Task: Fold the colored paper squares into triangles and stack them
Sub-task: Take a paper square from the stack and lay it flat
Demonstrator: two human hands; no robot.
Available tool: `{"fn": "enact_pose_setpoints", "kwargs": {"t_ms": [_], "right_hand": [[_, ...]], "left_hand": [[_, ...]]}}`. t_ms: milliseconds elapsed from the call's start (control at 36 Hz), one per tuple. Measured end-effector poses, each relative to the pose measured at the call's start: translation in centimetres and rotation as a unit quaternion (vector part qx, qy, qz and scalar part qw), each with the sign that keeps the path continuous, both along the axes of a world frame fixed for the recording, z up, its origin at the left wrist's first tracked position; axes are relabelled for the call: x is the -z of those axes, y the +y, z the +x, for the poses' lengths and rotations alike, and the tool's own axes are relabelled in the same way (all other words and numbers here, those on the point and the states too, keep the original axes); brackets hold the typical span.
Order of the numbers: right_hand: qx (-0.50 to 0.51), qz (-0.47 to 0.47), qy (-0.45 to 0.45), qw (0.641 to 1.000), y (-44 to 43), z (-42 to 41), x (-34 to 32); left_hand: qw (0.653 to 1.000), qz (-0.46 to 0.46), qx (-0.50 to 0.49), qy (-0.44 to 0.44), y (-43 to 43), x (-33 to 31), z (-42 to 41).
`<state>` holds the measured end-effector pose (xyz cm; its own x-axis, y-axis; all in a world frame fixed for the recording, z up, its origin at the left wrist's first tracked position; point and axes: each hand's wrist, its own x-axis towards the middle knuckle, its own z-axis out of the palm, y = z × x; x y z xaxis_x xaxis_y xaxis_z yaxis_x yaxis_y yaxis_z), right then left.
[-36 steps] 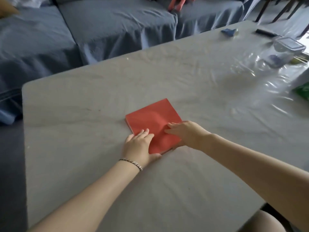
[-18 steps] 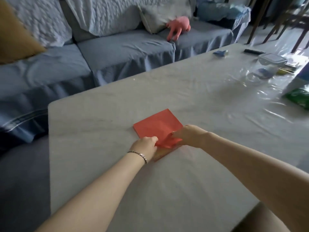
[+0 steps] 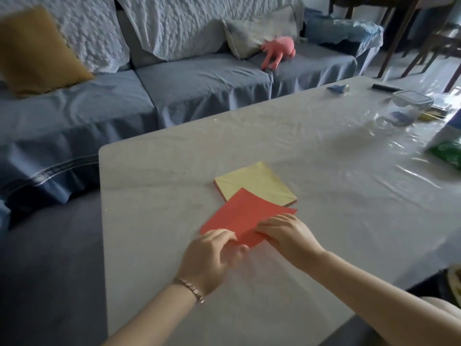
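- Red sheet [image 3: 245, 216] pulled nearward off the stack [image 3: 219, 193], exposing yellow square [image 3: 257, 183].
- Left hand [image 3: 212, 258], right hand [image 3: 287, 233] both pinch its near edge.
- Risk: floppy far corner misaligns, skewing the fold.

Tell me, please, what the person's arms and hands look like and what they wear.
Both forearms are bare, no sleeves in view. The left hand and right hand are ungloved. A thin, pinkish metal link bracelet circles the left wrist.
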<state>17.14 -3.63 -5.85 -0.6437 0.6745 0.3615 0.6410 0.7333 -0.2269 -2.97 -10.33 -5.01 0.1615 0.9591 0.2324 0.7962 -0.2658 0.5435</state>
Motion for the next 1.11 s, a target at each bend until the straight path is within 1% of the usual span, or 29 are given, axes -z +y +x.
{"fn": "enact_pose_setpoints", "kwargs": {"t_ms": [56,111,167,222,278,361,444,500,528,611,667,722,806,861,917,972,1028,1111], "right_hand": [[-0.009,-0.019,0.003,1.000,-1.2,0.5,1.3],[-0.024,-0.050,-0.013,0.998,-1.9,1.0,2.6],[-0.030,-0.079,-0.029,0.996,-2.6,1.2,3.5],[-0.038,-0.113,-0.034,0.992,-2.9,1.5,4.0],[-0.042,-0.178,-0.042,0.982,-2.9,1.6,3.8],[-0.058,-0.230,-0.047,0.970,-2.6,2.1,3.8],[-0.072,-0.228,-0.038,0.970,-2.4,2.4,4.0],[-0.075,-0.218,-0.006,0.973,-2.4,2.3,4.4],[-0.074,-0.227,0.009,0.971,-2.4,2.4,4.5],[-0.060,-0.278,0.050,0.958,-2.3,2.3,3.3],[-0.045,-0.274,0.082,0.957,-1.8,2.2,2.7],[-0.017,-0.263,0.127,0.956,-1.4,1.9,1.8],[0.022,-0.271,0.188,0.944,-1.2,1.3,0.0],[0.039,-0.265,0.210,0.940,-1.3,1.1,-0.9],[0.057,-0.247,0.200,0.946,-1.5,0.9,-1.5],[0.077,-0.248,0.191,0.946,-1.6,0.7,-1.8],[0.098,-0.271,0.190,0.938,-1.9,0.5,-2.2],[0.097,-0.312,0.214,0.921,-2.4,-0.2,-2.5]], "left_hand": [[0.995,-0.059,-0.058,-0.046,-0.9,0.5,-0.4],[0.986,-0.108,-0.122,-0.044,-0.5,1.4,-1.0],[0.975,-0.155,-0.160,-0.002,0.4,1.9,-1.0],[0.966,-0.186,-0.176,0.044,1.5,2.0,-0.8],[0.955,-0.211,-0.192,0.083,2.5,1.8,-0.5],[0.945,-0.234,-0.203,0.107,4.0,1.6,-0.1],[0.944,-0.248,-0.202,0.083,5.2,1.3,0.5],[0.940,-0.262,-0.209,0.061,5.9,1.0,0.8],[0.940,-0.263,-0.214,0.040,6.3,1.0,0.9],[0.948,-0.237,-0.211,-0.016,6.6,1.2,0.7],[0.954,-0.216,-0.204,-0.040,6.2,1.2,0.4],[0.958,-0.197,-0.192,-0.085,5.4,1.1,0.1],[0.960,-0.181,-0.164,-0.140,3.6,0.9,-0.5],[0.957,-0.176,-0.146,-0.179,2.1,0.7,-1.2],[0.949,-0.184,-0.116,-0.227,0.7,0.3,-1.6],[0.934,-0.219,-0.103,-0.261,-0.6,-0.2,-1.8],[0.917,-0.255,-0.094,-0.293,-1.6,-0.6,-1.8],[0.902,-0.292,-0.075,-0.308,-2.2,-1.0,-2.0]]}}
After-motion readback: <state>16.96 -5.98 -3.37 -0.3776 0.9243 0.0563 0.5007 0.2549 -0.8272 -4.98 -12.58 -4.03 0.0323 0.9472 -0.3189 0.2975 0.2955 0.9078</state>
